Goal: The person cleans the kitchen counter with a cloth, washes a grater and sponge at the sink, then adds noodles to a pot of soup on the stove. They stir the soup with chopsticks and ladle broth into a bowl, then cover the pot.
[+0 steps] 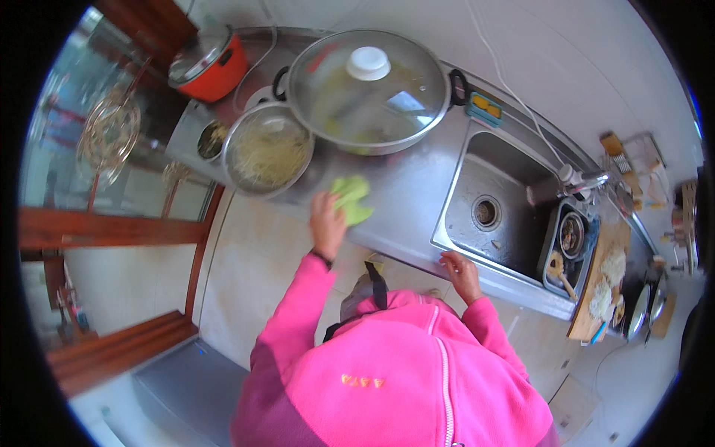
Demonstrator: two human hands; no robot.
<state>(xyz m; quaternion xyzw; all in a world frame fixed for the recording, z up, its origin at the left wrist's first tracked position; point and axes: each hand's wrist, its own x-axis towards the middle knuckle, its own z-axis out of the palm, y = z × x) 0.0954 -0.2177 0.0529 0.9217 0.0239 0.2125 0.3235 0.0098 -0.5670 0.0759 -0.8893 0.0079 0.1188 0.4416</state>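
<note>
My left hand (327, 223) is at the left side of a lime-green cloth (353, 200) and grips it over the front part of the stainless steel counter (397, 184); motion blurs both. Behind the cloth stands a wide pan with a glass lid (368, 106), its inside partly fogged. To the left sits a metal bowl (268, 151) of pale thin shreds. My right hand (462, 275) hangs at the counter's front edge near the sink (500, 195), fingers loosely bent and nothing visible in them.
An orange pot with a lid (209, 67) and a small dark bowl (212, 139) stand at the left. Blue sponge holder (485, 107) is behind the sink, faucet (584, 181) at its right. A tray (570, 246) and wooden cutting board (599, 296) holding pale food lie farther right.
</note>
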